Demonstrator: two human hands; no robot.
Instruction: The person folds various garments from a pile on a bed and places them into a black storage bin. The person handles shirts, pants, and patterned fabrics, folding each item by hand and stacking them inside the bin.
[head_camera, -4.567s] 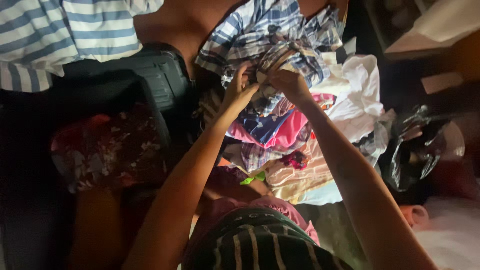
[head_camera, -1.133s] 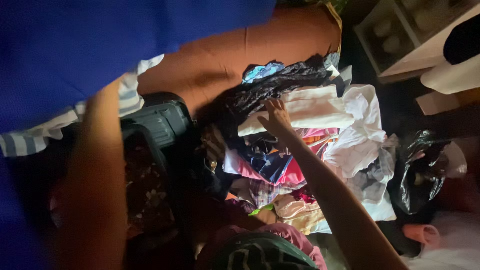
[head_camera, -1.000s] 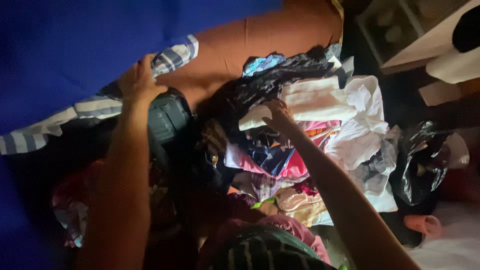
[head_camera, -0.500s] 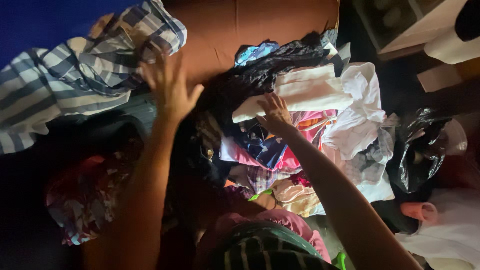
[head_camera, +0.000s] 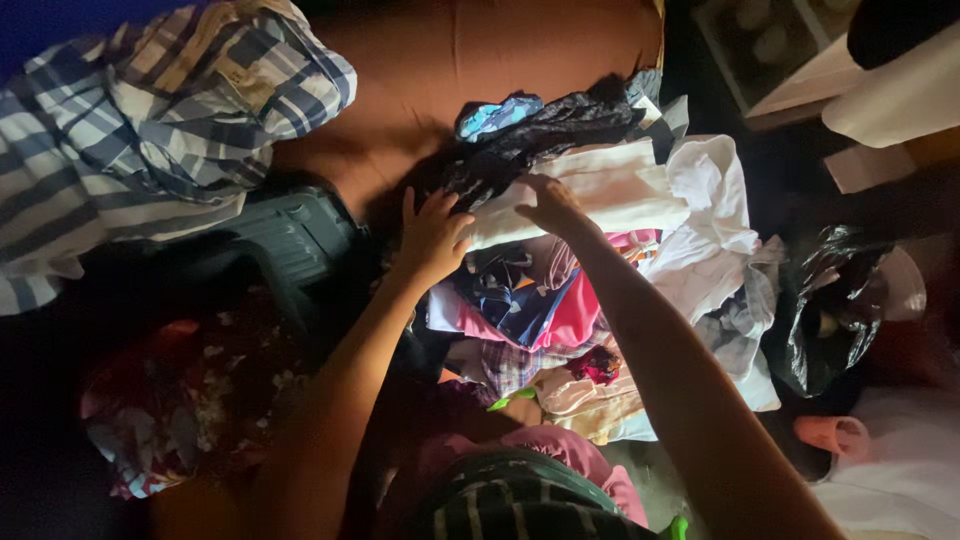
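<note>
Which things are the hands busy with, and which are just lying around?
Busy with:
- left hand and right hand, both on the folded white cloth
- heap of mixed clothes under it

Just lying around:
- striped and checked shirts
- dark suitcase
- floral cloth
- black plastic bag
- pink slipper

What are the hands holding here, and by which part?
Both hands, left and right, rest on the white folded cloth's near-left end; a closed grip cannot be told.
</note>
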